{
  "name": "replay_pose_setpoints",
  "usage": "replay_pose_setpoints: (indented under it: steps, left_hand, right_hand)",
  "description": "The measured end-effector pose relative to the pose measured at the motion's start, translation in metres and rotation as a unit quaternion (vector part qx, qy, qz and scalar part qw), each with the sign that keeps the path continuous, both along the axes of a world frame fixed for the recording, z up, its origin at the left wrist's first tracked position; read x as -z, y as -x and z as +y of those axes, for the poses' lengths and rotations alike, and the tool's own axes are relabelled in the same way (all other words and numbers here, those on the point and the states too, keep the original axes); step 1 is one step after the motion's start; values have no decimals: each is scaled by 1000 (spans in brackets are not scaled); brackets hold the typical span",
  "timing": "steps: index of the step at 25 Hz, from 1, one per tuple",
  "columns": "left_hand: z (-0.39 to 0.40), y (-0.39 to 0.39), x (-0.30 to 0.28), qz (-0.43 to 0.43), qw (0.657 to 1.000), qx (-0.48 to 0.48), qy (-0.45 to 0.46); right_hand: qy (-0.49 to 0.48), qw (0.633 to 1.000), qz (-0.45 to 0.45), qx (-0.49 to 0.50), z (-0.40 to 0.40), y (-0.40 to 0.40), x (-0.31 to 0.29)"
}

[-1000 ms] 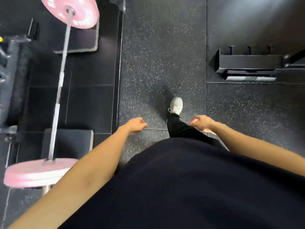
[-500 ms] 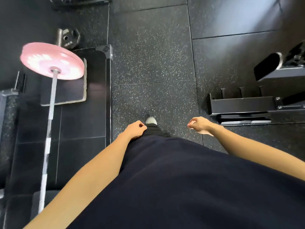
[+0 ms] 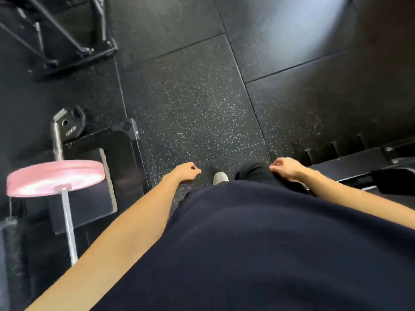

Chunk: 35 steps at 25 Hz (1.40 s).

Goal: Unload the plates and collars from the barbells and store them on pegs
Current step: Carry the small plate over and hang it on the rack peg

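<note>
A pink plate (image 3: 55,177) sits on the far end of a steel barbell (image 3: 68,223) at the left, with the bare sleeve (image 3: 56,141) sticking out beyond it. A small black plate (image 3: 73,126) lies on the floor just past the sleeve tip. My left hand (image 3: 186,172) hangs in front of my body with fingers curled and nothing in it, well right of the pink plate. My right hand (image 3: 286,168) is also loosely curled and holds nothing. The barbell's near end is out of view.
A black frame (image 3: 67,37) stands at the top left. A black low rack with short upright pegs (image 3: 350,153) lies at the right on the speckled rubber floor (image 3: 195,93). A dark pad (image 3: 89,194) lies under the pink plate. My grey shoe (image 3: 220,178) shows between my hands.
I have walked forward along the barbell: the far pink plate has come much nearer, the near pink plate has left view. Both hands stay curled and hold nothing.
</note>
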State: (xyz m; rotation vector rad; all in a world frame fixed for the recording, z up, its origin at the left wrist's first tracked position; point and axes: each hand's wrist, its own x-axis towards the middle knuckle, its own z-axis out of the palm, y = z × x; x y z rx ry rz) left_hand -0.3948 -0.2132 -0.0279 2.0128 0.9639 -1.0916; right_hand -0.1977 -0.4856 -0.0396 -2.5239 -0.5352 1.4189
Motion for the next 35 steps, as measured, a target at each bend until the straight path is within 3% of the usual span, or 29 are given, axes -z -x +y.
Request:
replay_pose_setpoints:
  steps: [6,11,15,17,20,24,28,30,35]
  left_hand:
    - [88,-182,18,31,991,123,29]
    - [138,-383,15,43,970,238,20]
    - [163,-545,-6,-23,953,301,7]
    - [166,-623,-22,-55,956,287,0]
    - [169,-718,-17,-50,954,295,-2]
    - [173,-848,1,-16,918,397,21]
    - [191,-1006,-7,-18,891,454,2]
    - [197,-1073,-9,-17,869,494,-16]
    - [152,-1225,-8,-14,838,545,-12]
  right_hand:
    - [-4,998,34,59,79,-125,9]
    - [-19,983,59,171,121,-290,14]
    - [-33,972,18,233,128,-420,-8]
    - [-38,965,11,260,132,-473,-14]
    - [-32,956,22,292,137,-538,-9]
    - [-1,942,76,327,153,-629,16]
    - [-10,909,74,409,165,-748,3]
    - [-38,876,40,480,164,-796,-4]
    - [-53,824,26,563,143,-914,-11]
